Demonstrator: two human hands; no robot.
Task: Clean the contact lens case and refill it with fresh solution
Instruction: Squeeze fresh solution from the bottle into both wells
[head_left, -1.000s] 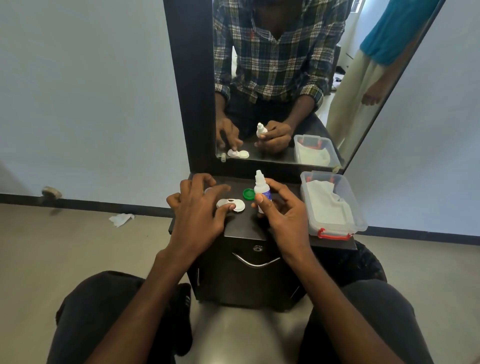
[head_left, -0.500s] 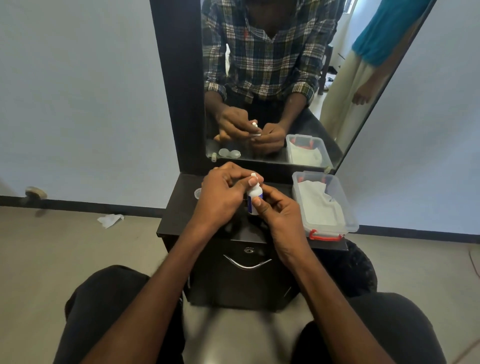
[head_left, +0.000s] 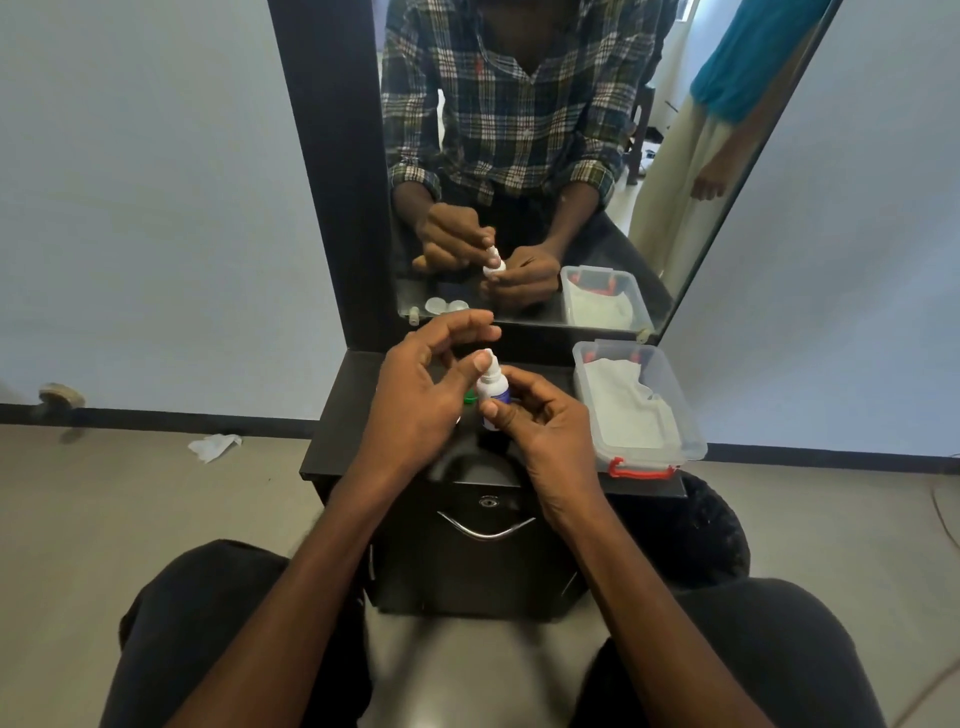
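A: Now the bottle (head_left: 492, 387) was gripped upright by the right hand (head_left: 545, 436) above the cabinet top (head_left: 353, 410).
B: Left hand (head_left: 421, 400) was loosened since earlier; thumb kept at the nozzle, nothing clasped.

A tall mirror (head_left: 545, 156) with a dark frame stands in the top middle, over a black cabinet (head_left: 467, 545). Pale walls (head_left: 130, 208), shiny grey floor (head_left: 104, 519).

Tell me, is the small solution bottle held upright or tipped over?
Upright. The solution bottle stands with its white tip pointing up, gripped by the right hand; the left hand has its thumb at the tip.
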